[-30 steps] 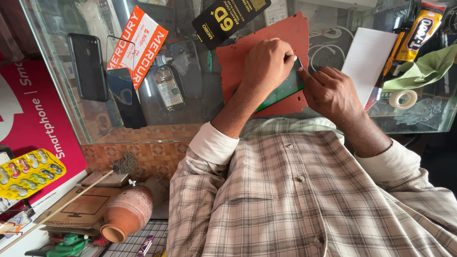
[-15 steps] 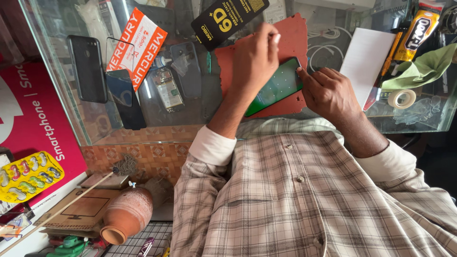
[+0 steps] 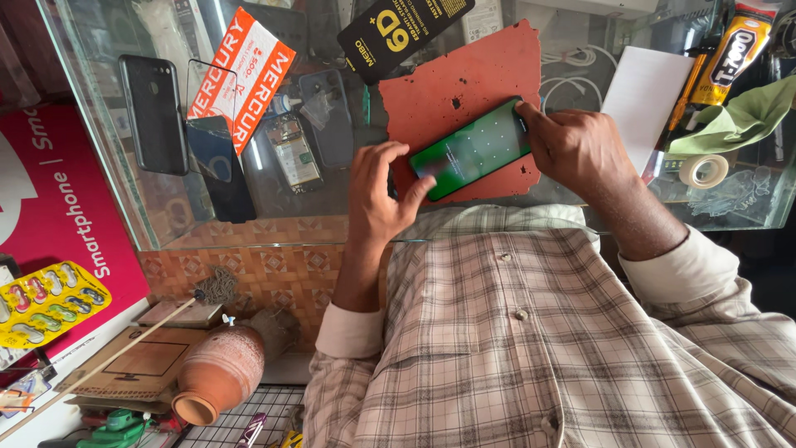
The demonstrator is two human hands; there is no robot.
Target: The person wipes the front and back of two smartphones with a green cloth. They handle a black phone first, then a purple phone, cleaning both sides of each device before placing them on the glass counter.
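A smartphone [image 3: 474, 148] with a lit green screen lies tilted across a worn red mat [image 3: 464, 91] on the glass counter. My left hand [image 3: 377, 195] grips the phone's near left end, with the thumb on the screen corner. My right hand [image 3: 576, 149] holds the phone's far right end with its fingertips. Both forearms reach out from the sleeves of a checked shirt.
Under the glass lie a black phone [image 3: 153, 112], a phone back cover [image 3: 217, 166], an orange-white card [image 3: 242, 75] and a black packet [image 3: 398, 29]. A white paper [image 3: 645, 95], tape roll [image 3: 703, 170], green cloth [image 3: 738, 120] and glue tube [image 3: 734, 50] are at right. A clay pot [image 3: 217, 373] stands below the counter.
My left hand has come off the top of the phone and dropped to its near left end. The whole green screen now shows. My right hand stays at the right end.
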